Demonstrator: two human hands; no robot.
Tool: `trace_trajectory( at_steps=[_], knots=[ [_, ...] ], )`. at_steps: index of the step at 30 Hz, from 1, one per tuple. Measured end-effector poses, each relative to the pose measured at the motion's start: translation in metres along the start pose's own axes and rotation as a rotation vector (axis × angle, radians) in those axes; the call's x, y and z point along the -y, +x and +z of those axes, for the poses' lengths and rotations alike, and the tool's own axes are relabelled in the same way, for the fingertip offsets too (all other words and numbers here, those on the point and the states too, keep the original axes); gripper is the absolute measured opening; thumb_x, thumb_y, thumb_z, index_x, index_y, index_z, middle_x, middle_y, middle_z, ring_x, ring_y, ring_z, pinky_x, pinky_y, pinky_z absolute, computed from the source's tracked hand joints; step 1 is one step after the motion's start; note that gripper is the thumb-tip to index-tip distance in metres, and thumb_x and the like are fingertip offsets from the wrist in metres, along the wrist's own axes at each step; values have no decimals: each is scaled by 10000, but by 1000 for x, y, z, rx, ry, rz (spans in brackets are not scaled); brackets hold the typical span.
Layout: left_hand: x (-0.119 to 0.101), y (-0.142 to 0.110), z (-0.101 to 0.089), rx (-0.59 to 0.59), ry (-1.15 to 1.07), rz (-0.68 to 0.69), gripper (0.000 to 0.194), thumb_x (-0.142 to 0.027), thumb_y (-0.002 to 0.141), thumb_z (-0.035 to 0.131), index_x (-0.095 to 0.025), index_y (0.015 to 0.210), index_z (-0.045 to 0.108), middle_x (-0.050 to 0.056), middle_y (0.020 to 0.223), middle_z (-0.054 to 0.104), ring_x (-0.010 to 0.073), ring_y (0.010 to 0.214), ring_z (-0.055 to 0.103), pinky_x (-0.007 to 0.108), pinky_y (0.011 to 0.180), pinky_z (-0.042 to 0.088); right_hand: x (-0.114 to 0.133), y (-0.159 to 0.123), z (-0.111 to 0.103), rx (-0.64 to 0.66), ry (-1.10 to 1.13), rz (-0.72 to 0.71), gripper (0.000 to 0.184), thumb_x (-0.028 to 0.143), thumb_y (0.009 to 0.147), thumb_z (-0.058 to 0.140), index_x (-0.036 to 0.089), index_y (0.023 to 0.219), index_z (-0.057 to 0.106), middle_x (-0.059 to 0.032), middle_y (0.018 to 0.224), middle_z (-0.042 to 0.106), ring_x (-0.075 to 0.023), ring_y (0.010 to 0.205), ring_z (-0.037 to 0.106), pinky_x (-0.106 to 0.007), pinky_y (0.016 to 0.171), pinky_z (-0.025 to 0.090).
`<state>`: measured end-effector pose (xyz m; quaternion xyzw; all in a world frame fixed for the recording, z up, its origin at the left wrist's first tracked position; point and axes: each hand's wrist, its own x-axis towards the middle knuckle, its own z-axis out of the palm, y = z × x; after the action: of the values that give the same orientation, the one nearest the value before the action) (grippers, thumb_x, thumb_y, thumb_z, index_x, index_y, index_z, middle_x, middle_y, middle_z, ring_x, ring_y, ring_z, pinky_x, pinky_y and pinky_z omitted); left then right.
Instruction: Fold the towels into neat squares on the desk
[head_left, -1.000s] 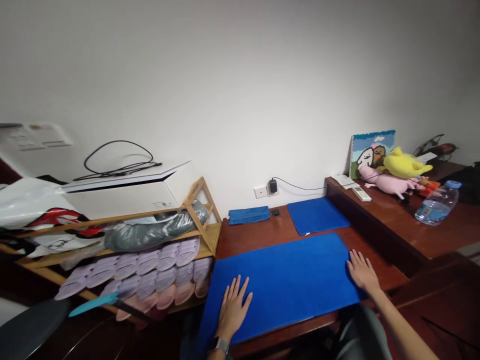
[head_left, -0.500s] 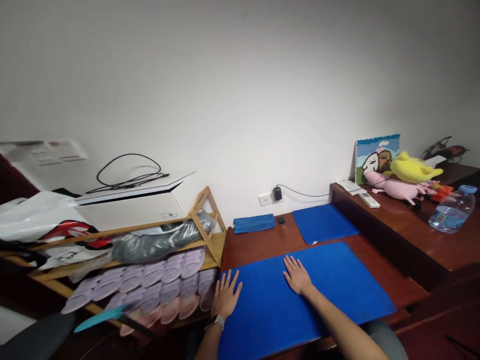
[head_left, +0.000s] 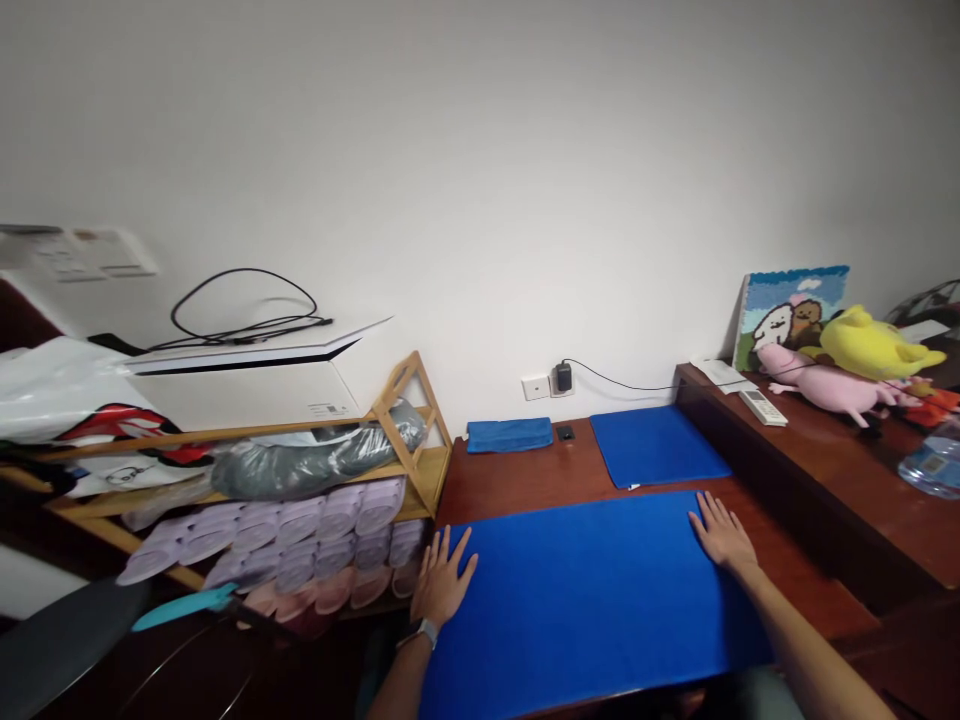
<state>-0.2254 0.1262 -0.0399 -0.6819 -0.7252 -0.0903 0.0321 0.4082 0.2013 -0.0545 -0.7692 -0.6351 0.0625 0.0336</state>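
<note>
A large blue cloth [head_left: 585, 590] lies spread flat over the front of the brown wooden desk [head_left: 517, 487]. On its left edge rests my left hand [head_left: 442, 580], open with fingers apart; a watch is on that wrist. My right hand [head_left: 724, 532] lies open at the cloth's far right corner, palm down. Neither hand grips anything. Behind the big cloth, a smaller blue cloth [head_left: 656, 445] lies flat at the back right. A narrow folded blue cloth [head_left: 510, 435] sits against the wall at the back left.
Left of the desk stands a wooden rack [head_left: 431, 480] with lilac slippers [head_left: 337, 510] and a white box [head_left: 247, 390]. The raised right surface holds a remote [head_left: 763, 407], plush toys [head_left: 817, 385], a picture [head_left: 791, 310] and a water bottle [head_left: 934, 462]. A black charger [head_left: 563, 376] is plugged into the wall.
My right hand went from the cloth's right edge to its middle, then back out to the far right corner. The cloth's left edge has shifted right, and my left hand slid up along it.
</note>
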Motion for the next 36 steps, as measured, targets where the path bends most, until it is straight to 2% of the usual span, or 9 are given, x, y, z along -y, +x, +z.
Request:
trace_trajectory(
  at_steps=[5, 9, 13, 18, 21, 25, 30, 32, 36],
  knots=[
    [-4, -2, -5, 15, -6, -21, 633, -609, 1022, 413, -348, 1598, 392, 77, 1725, 287, 356, 1582, 233, 529, 1247, 269, 4, -3, -10, 49, -41, 27, 772, 520, 1001, 136, 137, 1670, 183, -49, 1739, 164, -243, 1601, 156, -458, 1293, 158],
    [-7, -3, -7, 12, -19, -26, 622, -607, 1021, 416, -365, 1594, 394, 65, 1725, 291, 349, 1585, 226, 533, 1250, 255, 31, -2, -29, 95, -112, 107, 727, 411, 985, 231, 101, 1641, 285, -102, 1722, 227, -276, 1592, 196, -518, 1279, 171],
    [-9, -4, -7, 13, -34, -41, 610, -592, 1018, 437, -381, 1589, 398, 49, 1728, 283, 342, 1588, 218, 536, 1256, 236, 122, -21, -39, -51, -120, -48, 701, 297, 943, 348, 64, 1604, 371, -154, 1704, 257, -324, 1588, 201, -542, 1279, 113],
    [-9, -5, -8, 5, -63, -44, 609, -599, 1016, 434, -386, 1585, 404, 50, 1733, 268, 343, 1590, 211, 538, 1257, 233, 279, -81, -32, 38, 180, -635, 666, 477, 1034, 302, 165, 1618, 369, -65, 1684, 312, -295, 1579, 239, -491, 1285, 160],
    [-7, -4, -5, -11, -61, -38, 614, -603, 1012, 439, -377, 1582, 415, 51, 1726, 288, 347, 1588, 218, 542, 1253, 246, 319, -99, -24, 70, 223, -713, 633, 555, 1054, 256, 294, 1620, 365, 36, 1674, 317, -230, 1565, 283, -386, 1286, 178],
    [-4, -1, 2, -46, -56, -36, 624, -607, 1002, 454, -369, 1578, 426, 54, 1714, 319, 350, 1580, 240, 546, 1250, 256, 279, -83, -22, 89, 236, -645, 653, 562, 1055, 240, 273, 1634, 330, 21, 1690, 268, -240, 1580, 238, -386, 1295, 129],
    [-4, -1, 2, -54, -46, -31, 613, -590, 1004, 458, -362, 1573, 439, 63, 1711, 326, 349, 1579, 244, 540, 1248, 262, 146, -40, -27, 97, 147, -401, 714, 523, 1043, 196, 154, 1651, 263, -74, 1715, 220, -269, 1598, 160, -498, 1297, 99],
    [-4, -1, 2, -50, -42, -26, 613, -600, 1003, 452, -366, 1570, 443, 58, 1709, 331, 348, 1578, 249, 535, 1249, 264, 93, -24, -23, 81, 63, -253, 721, 534, 1031, 195, 187, 1663, 231, -47, 1722, 224, -241, 1602, 146, -474, 1298, 104],
    [-4, 0, 3, -43, -21, -26, 653, -597, 1006, 432, -317, 1595, 410, 86, 1710, 322, 345, 1575, 260, 519, 1250, 268, 31, -7, -9, 32, -35, -83, 757, 554, 1023, 155, 167, 1673, 171, -47, 1737, 183, -235, 1606, 126, -452, 1300, 101]
  ],
)
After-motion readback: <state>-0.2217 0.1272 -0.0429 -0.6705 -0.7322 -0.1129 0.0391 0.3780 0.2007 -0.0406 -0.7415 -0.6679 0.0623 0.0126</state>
